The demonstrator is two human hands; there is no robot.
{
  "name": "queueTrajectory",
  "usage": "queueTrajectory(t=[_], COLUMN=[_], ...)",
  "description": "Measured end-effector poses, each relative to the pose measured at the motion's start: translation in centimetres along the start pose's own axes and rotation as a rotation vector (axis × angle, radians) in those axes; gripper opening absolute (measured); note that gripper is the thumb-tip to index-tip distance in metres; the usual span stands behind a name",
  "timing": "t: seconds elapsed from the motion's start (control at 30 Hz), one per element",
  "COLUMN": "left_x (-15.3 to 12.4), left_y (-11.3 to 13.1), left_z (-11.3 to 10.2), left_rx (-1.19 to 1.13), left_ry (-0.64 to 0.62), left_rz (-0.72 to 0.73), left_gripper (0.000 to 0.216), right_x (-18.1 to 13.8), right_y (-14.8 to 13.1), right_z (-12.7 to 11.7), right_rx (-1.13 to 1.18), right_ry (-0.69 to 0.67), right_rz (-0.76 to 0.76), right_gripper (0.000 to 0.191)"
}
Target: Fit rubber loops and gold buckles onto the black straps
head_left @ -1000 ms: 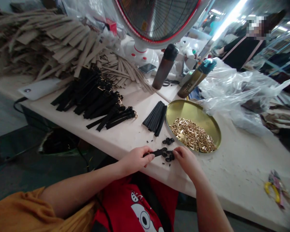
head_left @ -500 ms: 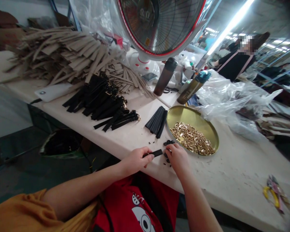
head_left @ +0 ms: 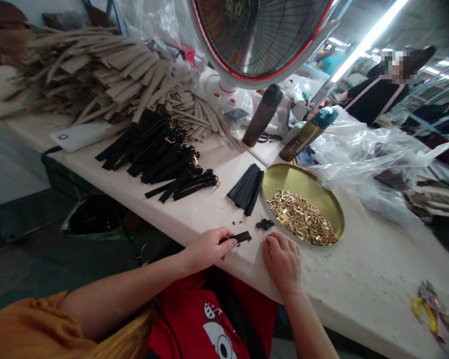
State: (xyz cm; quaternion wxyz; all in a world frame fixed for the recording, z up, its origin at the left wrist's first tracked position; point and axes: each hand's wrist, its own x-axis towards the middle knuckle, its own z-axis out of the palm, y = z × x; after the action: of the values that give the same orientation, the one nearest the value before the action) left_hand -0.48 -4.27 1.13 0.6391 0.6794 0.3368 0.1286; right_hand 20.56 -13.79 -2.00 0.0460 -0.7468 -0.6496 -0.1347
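In the head view, my left hand (head_left: 211, 245) is closed around a short black strap (head_left: 242, 237), whose free end points right over the table edge area. My right hand (head_left: 283, 259) rests on the table with its fingers curled under; what they hold, if anything, is hidden. Just beyond its fingertips lies a small heap of black loops (head_left: 265, 224). A fan of flat black straps (head_left: 247, 188) lies farther back. Beside it stands a round gold tray (head_left: 284, 172) with a pile of small gold buckles (head_left: 303, 217) in it.
Finished-looking black straps with buckles (head_left: 160, 149) are heaped at left, before a big stack of grey strips (head_left: 97, 75). A fan (head_left: 262, 40), two bottles (head_left: 264, 117) and plastic bags (head_left: 381, 154) stand behind. Yellow-handled pliers (head_left: 428, 309) lie far right. Another person (head_left: 377, 94) is in the background.
My right hand has drawn back to the right from the strap's end, its fingers curling over the table where loose black loops were. My left hand keeps the strap.
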Motion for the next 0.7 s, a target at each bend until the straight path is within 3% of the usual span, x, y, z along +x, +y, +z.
queueTrajectory(t=[0.13,0.23,0.43,0.57,0.7], left_x=[0.2,0.5,0.4,0.0,0.0], left_y=[-0.3,-0.2,0.4,-0.1,-0.4], left_z=[0.0,0.4,0.3,0.1,0.5], left_rx=[-0.012,-0.031,-0.03,-0.027,-0.034], left_ry=[-0.004,-0.01,-0.005,0.023,0.007], left_rz=[-0.02,-0.028,-0.043,-0.037,-0.03], left_gripper=[0.028,0.028,0.028,0.028,0.03], right_x=[-0.2,1.1,4.2,2.8,1.0], right_y=[2.1,1.8,-0.4,0.3,1.7], right_z=[0.3,0.0,-0.6,-0.5,-0.1], right_rx=[-0.003,0.031,0.025,-0.004,0.048], right_ry=[0.067,0.107,-0.041,-0.087,-0.018], right_rz=[0.066,0.054,-0.032,-0.072,-0.001], right_gripper=[0.022,0.023,0.015,0.018,0.021])
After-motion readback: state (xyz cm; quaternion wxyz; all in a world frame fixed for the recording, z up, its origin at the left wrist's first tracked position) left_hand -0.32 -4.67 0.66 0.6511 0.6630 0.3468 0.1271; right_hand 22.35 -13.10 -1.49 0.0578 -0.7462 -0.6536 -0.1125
